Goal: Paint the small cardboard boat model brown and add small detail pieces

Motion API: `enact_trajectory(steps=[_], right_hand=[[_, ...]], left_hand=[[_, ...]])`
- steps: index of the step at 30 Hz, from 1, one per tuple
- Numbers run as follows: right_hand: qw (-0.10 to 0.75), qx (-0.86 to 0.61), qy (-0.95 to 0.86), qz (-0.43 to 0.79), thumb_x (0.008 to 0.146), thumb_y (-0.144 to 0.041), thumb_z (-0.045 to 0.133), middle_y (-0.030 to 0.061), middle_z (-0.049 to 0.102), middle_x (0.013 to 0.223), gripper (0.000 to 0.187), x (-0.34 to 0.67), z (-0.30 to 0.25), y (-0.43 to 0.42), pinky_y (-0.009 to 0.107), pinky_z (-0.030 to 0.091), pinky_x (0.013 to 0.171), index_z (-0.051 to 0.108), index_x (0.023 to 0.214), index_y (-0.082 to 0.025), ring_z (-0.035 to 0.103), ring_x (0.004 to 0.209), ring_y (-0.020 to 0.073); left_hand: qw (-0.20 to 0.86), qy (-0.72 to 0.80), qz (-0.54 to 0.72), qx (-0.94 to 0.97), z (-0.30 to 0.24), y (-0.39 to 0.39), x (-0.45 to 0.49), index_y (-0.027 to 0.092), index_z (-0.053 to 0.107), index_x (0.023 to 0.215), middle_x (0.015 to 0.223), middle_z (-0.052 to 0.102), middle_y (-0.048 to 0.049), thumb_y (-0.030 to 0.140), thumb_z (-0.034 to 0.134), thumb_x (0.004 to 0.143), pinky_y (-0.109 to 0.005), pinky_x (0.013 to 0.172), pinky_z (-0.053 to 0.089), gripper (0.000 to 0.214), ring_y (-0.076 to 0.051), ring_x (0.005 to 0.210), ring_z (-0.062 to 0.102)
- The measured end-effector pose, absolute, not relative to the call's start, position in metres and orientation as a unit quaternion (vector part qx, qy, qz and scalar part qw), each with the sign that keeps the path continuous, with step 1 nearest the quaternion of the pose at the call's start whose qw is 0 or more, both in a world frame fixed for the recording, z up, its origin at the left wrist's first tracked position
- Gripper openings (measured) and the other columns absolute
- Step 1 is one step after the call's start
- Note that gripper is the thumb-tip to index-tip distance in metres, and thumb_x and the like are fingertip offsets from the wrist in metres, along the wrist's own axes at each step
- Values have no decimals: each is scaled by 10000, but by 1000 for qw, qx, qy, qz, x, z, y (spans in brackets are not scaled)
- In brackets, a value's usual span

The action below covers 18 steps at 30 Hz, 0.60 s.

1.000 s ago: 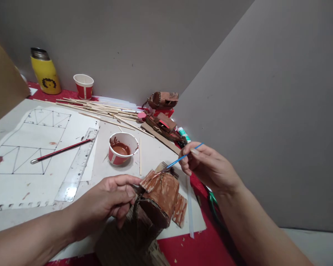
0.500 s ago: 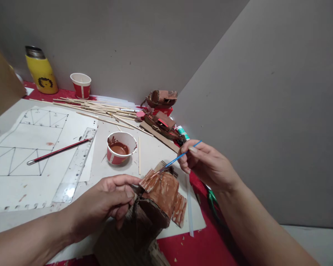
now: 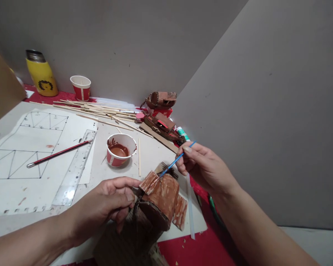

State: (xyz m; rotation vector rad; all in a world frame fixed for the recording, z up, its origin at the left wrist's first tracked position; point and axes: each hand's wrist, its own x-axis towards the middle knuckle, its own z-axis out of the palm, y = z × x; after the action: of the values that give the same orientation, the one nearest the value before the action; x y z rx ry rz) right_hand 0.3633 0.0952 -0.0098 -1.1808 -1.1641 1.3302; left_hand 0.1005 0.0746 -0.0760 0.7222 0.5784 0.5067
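Observation:
A blue paintbrush is pinched between the thumb and fingers of my right hand. Its tip touches the brown-painted top of a cardboard model, beside a raised flap. The model has a curved roof, flaps at both sides and streaky brown paint with pale patches. My left hand grips its left side by the flap, with the index finger stretched along the edge; part of that grip is hidden. Up and left of the model stands a paper cup with brown paint inside.
On the left lie a drawing sheet, a pencil and a clear ruler. Thin wooden sticks, a red-and-white cup and a yellow bottle are behind. Brown model boats sit by the grey wall.
The brush and my right hand have shifted slightly left and down, so the tip sits a little lower on the roof. My left hand keeps its grip on the model.

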Motion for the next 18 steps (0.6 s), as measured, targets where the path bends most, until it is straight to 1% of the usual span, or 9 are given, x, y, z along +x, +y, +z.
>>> enact_trajectory(steps=[4,7,12,18], right_hand=[[500,-478,-466,551,761,-413,796,-23,637,552,266,361,-12,96,172,440,412,661,764,-184,539,429,75],[493,-470,-459,571,762,-419,796,-23,641,564,271,356,-14,97,165,452,424,662,756,-183,552,440,72],[494,-474,-458,567,742,-418,812,-14,654,562,274,359,-17,100,167,461,432,669,753,-184,559,443,76],[509,-478,-454,554,740,-418,810,-22,651,569,268,364,-14,96,169,445,423,667,757,-192,536,435,71]], left_hand=[[865,273,242,344,-78,74,100,189,666,1129,541,502,76,335,693,863,-173,420,409,304,-53,421,357],[864,275,240,347,-78,74,100,191,662,1146,529,509,75,345,689,868,-169,429,400,319,-52,417,365],[867,272,239,342,-79,74,100,191,671,1134,513,489,81,312,686,871,-157,429,359,290,-43,406,369],[865,275,243,341,-80,73,100,187,666,1133,524,494,80,307,686,870,-165,428,385,289,-47,407,366]])
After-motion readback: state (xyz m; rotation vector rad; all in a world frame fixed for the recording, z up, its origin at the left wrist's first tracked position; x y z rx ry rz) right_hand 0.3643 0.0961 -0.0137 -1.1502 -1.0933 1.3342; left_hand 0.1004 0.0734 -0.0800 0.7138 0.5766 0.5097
